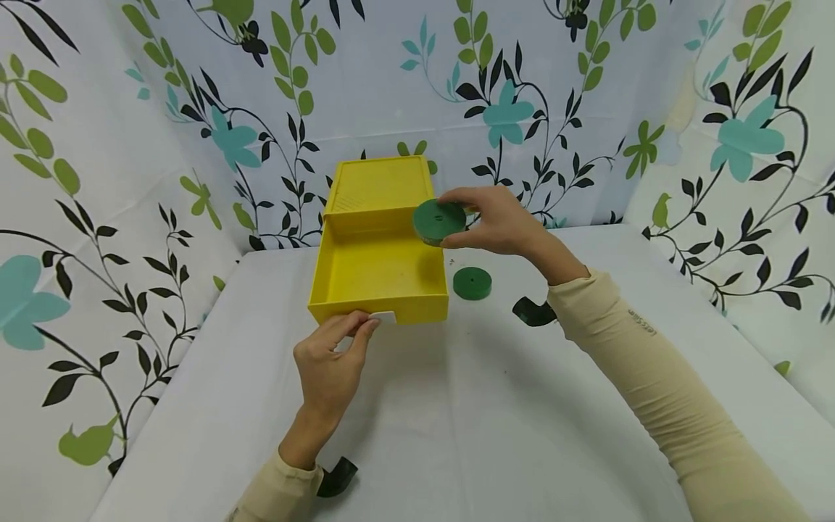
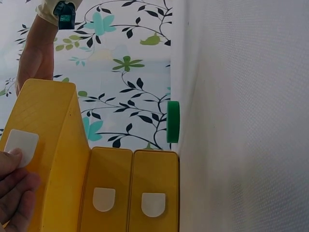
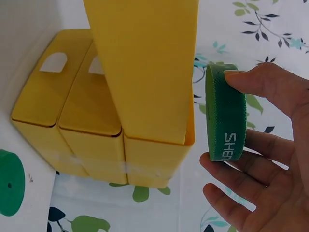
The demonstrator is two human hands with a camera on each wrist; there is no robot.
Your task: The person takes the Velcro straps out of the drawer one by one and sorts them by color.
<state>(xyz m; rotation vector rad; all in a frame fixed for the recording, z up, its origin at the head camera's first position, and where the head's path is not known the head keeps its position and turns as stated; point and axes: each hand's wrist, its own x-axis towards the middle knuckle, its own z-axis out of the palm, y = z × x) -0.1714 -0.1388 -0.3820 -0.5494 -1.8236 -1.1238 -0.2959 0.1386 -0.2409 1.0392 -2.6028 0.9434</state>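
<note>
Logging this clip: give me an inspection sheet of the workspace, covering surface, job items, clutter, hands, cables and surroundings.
Surface: white-covered table.
Job's things: yellow drawer unit, its top drawer pulled out, the two lower drawers shut; one green roll raised off the table, another, the second roll, lying flat right of the unit.
Clutter: nothing seen.
Left hand: pinches the top drawer's white tab.
Right hand: holds the raised roll between thumb and fingers, near the drawer's right rim.
Cables: nothing seen.
Surroundings: hanging fabric printed with leaves and flowers.

Both hands (image 1: 329,362) (image 1: 499,223) pinching, left fingers (image 2: 18,203) apparently curled
</note>
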